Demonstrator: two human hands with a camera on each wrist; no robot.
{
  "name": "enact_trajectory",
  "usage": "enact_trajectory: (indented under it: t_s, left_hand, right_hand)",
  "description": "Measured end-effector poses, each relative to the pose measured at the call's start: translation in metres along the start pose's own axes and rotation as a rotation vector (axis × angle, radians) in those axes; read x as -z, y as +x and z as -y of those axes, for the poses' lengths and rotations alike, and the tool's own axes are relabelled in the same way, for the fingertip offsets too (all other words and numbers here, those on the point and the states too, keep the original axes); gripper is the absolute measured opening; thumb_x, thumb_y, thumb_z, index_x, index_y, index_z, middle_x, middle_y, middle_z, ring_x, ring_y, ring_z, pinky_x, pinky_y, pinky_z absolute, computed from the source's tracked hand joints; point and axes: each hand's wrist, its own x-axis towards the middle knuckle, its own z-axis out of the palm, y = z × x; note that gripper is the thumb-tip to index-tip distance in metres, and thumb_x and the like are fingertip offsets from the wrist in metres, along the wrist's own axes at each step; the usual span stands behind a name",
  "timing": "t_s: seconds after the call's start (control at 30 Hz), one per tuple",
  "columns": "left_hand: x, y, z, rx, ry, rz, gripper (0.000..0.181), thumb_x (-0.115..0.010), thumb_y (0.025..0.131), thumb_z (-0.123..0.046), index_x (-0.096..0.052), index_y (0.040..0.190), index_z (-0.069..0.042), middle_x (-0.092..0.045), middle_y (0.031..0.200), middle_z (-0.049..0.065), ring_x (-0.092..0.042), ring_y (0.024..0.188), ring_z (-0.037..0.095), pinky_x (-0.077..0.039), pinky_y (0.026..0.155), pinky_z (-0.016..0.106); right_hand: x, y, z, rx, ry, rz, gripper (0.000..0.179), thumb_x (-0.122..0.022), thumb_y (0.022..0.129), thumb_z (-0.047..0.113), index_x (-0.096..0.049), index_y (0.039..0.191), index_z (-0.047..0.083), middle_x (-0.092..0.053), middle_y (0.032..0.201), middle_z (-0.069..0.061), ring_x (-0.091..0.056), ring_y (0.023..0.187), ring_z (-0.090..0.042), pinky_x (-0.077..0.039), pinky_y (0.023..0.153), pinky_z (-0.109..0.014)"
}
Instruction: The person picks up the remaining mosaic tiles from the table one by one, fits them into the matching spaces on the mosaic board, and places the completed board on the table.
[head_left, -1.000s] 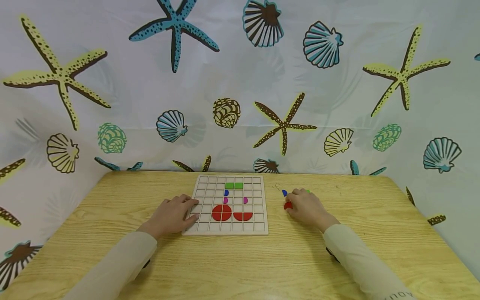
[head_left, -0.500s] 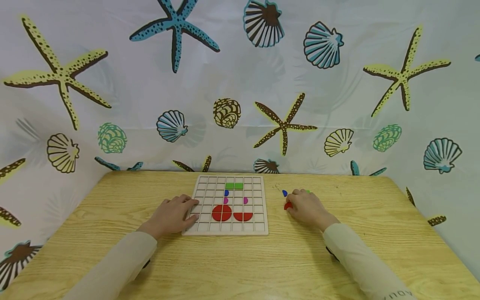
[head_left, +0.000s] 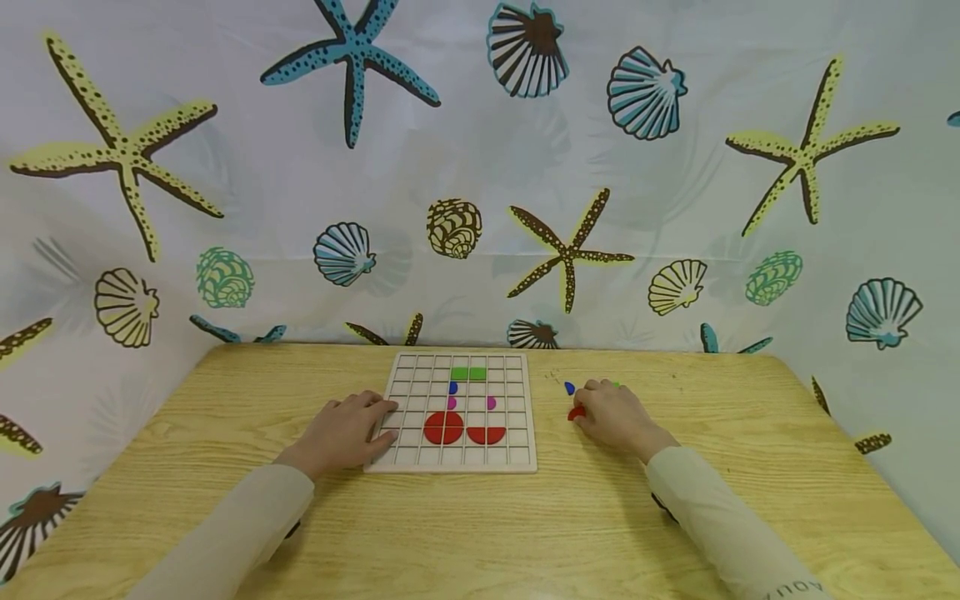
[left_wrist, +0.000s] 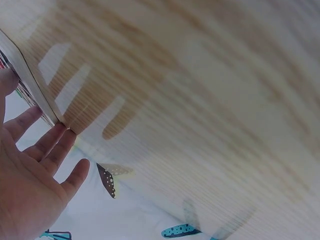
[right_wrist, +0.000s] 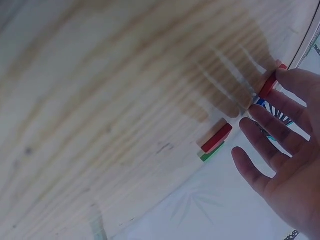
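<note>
A white gridded board [head_left: 405, 458] lies on the table. On it sit two green squares, a small blue half-circle, two small magenta half-circles, a red circle of quarter pieces and a red half-circle [head_left: 486, 434]. My left hand [head_left: 341, 429] rests at the board's left edge, thumb and fingers spread; the left wrist view shows its fingertips at the board's edge [left_wrist: 30, 75]. To the right of the board, my right hand [head_left: 615, 417] pinches a red curved-edged piece [head_left: 576, 413] between thumb and index finger, the piece partly hidden. In the right wrist view, its other fingers are loosely extended.
A loose blue half-circle [head_left: 569, 388] lies just beyond the right fingertips. A green piece [head_left: 616, 384] shows behind that hand. In the right wrist view, another red piece [right_wrist: 217, 138] lies before a green one. A shell-and-starfish patterned curtain [head_left: 480, 292] stands behind the table.
The red piece at the right fingertips has turned slightly. Both hands otherwise keep their places, and the pieces on the board stay the same.
</note>
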Motion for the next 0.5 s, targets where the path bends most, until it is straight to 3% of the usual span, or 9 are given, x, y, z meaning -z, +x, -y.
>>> enact_trajectory:
  t_s: [0.3, 0.5]
  left_hand:
    - [0.0012, -0.0011, 0.0005, -0.014, 0.009, -0.01, 0.047, -0.056, 0.088, -0.041, -0.055, 0.126, -0.013, -0.054, 0.121, 0.012, -0.054, 0.109, 0.03, -0.041, 0.086, 0.054]
    - [0.0023, -0.0012, -0.0002, -0.012, -0.002, -0.01, 0.047, -0.055, 0.088, -0.041, -0.055, 0.126, -0.013, -0.053, 0.122, 0.012, -0.054, 0.109, 0.03, -0.041, 0.086, 0.054]
  right_hand:
    - [0.0006, 0.0009, 0.0015, 0.01, 0.006, -0.015, 0.009, -0.066, 0.083, 0.019, -0.065, 0.089, 0.012, -0.059, 0.087, -0.002, -0.052, 0.076, -0.02, -0.047, 0.066, -0.039]
    - [-0.0004, 0.0012, 0.0007, 0.069, 0.02, -0.063, 0.008, -0.067, 0.082, 0.019, -0.064, 0.085, 0.012, -0.058, 0.084, -0.002, -0.051, 0.073, -0.02, -0.046, 0.061, -0.037]
